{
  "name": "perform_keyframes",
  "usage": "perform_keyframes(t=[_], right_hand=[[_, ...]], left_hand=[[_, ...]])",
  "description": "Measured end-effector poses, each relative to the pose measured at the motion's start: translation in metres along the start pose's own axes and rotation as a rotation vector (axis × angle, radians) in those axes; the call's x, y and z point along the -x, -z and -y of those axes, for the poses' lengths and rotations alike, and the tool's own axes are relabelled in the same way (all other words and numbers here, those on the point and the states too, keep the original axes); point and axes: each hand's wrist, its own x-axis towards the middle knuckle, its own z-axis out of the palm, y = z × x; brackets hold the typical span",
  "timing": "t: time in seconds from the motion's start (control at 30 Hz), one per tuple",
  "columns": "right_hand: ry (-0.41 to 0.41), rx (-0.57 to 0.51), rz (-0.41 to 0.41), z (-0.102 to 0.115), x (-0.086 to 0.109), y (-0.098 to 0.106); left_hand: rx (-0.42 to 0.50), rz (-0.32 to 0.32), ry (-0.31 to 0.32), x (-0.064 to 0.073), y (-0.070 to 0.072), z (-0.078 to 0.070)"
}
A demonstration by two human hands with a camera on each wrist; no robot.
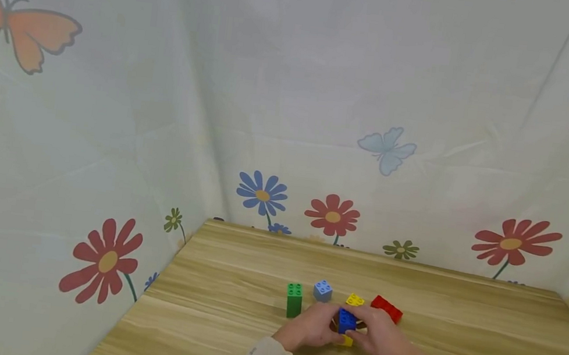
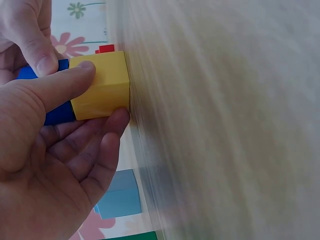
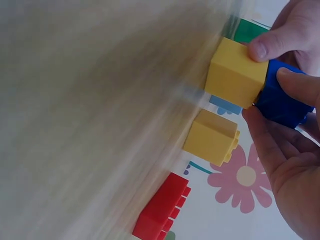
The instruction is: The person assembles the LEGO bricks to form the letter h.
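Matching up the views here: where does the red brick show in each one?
Head: red brick right of centre, low, just beyond the right hand.
Left wrist: upper left, a small part showing past the held yellow brick.
Right wrist: at the bottom, near the middle.
Shared landmark: the dark blue brick in the right hand.

Pale creased curtain (image 1: 296, 73) printed with flowers (image 1: 332, 217), butterflies (image 1: 388, 150); wood-grain tabletop (image 1: 231, 271) in front.

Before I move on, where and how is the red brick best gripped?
I'd pinch the red brick across its two long sides, coming from above and the right: it lies flat, long and narrow, studs up, and the unheld yellow brick stands on its left.
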Motion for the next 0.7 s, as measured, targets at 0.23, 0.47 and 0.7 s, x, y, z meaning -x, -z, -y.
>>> perform_keyframes(t=[0.23,0.47,0.7], right_hand=[[0.005,0.001,0.032,0.002,-0.002,0.005],[0.001,-0.014,0.059,-0.004,-0.006,0.005],[-0.023,-0.040,0.076,-0.009,-0.005,0.003]], left_hand=[[0.008,-0.005,-0.009,-0.001,-0.001,0.001],[0.037,-0.011,-0.007,-0.002,-0.001,0.003],[0.059,-0.016,-0.019,-0.001,-0.001,0.003]])
